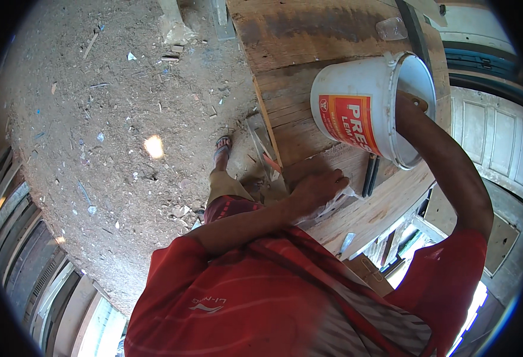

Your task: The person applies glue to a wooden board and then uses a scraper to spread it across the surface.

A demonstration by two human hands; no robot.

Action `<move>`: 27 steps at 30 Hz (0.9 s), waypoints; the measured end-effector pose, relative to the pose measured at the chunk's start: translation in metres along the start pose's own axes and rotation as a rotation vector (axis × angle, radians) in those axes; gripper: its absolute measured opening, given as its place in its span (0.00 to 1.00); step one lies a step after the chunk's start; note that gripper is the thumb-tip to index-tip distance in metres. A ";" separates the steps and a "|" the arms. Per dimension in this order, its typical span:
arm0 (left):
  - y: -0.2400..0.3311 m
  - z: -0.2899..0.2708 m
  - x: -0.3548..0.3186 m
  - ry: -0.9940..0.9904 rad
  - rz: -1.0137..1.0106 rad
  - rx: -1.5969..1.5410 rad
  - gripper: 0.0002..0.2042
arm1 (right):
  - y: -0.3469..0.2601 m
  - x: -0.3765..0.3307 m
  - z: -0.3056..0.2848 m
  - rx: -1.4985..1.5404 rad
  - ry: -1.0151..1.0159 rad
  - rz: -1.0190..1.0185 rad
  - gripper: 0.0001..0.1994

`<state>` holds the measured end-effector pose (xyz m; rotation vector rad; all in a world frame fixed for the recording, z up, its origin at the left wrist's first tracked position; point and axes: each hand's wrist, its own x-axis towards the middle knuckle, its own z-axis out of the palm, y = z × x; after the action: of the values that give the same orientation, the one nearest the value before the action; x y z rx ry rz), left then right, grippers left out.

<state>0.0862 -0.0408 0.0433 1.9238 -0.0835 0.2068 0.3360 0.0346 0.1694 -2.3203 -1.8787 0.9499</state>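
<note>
Right hand (405, 102) hidden inside bucket (356, 107) — grip unclear; left hand (316, 187) fingers pressing plastic (333, 205).

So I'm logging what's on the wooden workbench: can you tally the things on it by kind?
White plastic bucket with red label: 1
Clear plastic bottle: 1
Dark slim tools lying side by side: 2
Crumpled whitish plastic sheet under left hand: 1
Total: 5

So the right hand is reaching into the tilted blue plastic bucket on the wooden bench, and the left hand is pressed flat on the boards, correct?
Not quite. The tilted plastic bucket is white with a red and orange label, not blue; the head view shows it. The rest holds: the right hand reaches into it on the wooden bench, and the left hand presses flat on the boards.
</note>
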 end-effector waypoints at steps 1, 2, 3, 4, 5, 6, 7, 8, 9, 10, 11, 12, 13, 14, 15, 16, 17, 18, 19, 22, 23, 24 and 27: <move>-0.001 0.001 0.000 0.014 0.020 0.000 0.17 | 0.001 0.000 -0.001 0.002 0.004 0.002 0.06; 0.000 0.002 -0.002 0.026 0.014 0.003 0.17 | 0.001 -0.001 0.000 0.008 0.004 0.003 0.06; 0.000 0.003 -0.002 0.037 0.008 0.006 0.17 | 0.002 -0.001 0.001 0.012 0.004 0.003 0.06; -0.001 0.004 -0.003 0.046 0.002 0.008 0.17 | 0.003 0.000 0.002 0.019 0.004 -0.003 0.06; 0.000 0.003 -0.002 0.042 -0.004 0.011 0.17 | 0.003 -0.001 0.002 0.023 0.005 0.002 0.05; 0.000 0.001 -0.001 0.038 -0.010 0.014 0.17 | 0.004 0.000 0.003 0.023 0.007 -0.003 0.05; 0.001 0.001 -0.002 0.033 -0.016 0.018 0.17 | 0.004 -0.003 0.005 0.025 0.005 -0.001 0.05; 0.000 0.001 -0.002 0.046 -0.012 0.025 0.16 | 0.004 -0.006 0.005 0.028 0.005 0.001 0.05; 0.000 0.002 -0.002 0.059 -0.008 0.034 0.16 | 0.004 -0.008 0.006 0.033 0.007 -0.002 0.05; 0.000 0.003 -0.001 0.073 -0.004 0.042 0.16 | 0.005 -0.010 0.007 0.033 0.008 -0.003 0.05; 0.000 0.003 -0.001 0.066 -0.004 0.050 0.16 | 0.005 -0.011 0.008 0.037 0.011 -0.005 0.05; 0.000 0.004 0.000 0.059 -0.004 0.059 0.16 | 0.005 -0.013 0.008 0.038 0.015 -0.005 0.05; 0.000 0.005 0.000 0.052 -0.003 0.067 0.16 | 0.005 -0.015 0.007 0.043 0.019 -0.005 0.05; 0.000 0.003 0.000 0.057 -0.006 0.070 0.16 | 0.006 -0.016 0.007 0.049 0.021 -0.007 0.05; 0.001 0.003 0.000 0.062 -0.008 0.072 0.16 | 0.008 -0.018 0.006 0.058 0.024 -0.009 0.05; 0.003 0.002 0.000 0.067 -0.010 0.074 0.16 | 0.008 -0.020 0.005 0.065 0.028 -0.007 0.05; 0.004 0.001 0.000 0.074 -0.011 0.077 0.16 | 0.009 -0.023 0.002 0.079 0.031 -0.010 0.05; 0.005 0.000 0.000 0.080 -0.012 0.080 0.16 | 0.010 -0.025 0.000 0.085 0.039 -0.011 0.05; 0.006 -0.001 0.001 0.085 -0.011 0.082 0.16 | 0.011 -0.027 -0.001 0.095 0.042 -0.014 0.05; 0.011 -0.003 0.002 0.053 -0.045 0.123 0.16 | 0.016 -0.036 -0.007 0.188 0.056 -0.009 0.04; 0.011 -0.003 0.002 0.071 -0.043 0.136 0.16 | 0.019 -0.038 -0.008 0.319 0.044 -0.005 0.04; 0.013 -0.001 0.002 0.078 -0.031 0.146 0.16 | 0.031 -0.047 -0.008 0.588 0.011 -0.004 0.04; 0.009 -0.006 0.001 0.139 -0.023 0.190 0.17 | -0.015 -0.064 -0.035 0.221 0.146 -0.047 0.04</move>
<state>0.0855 -0.0384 0.0540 2.0918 0.0528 0.3432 0.3328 -0.0058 0.2323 -2.1467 -1.6728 0.9037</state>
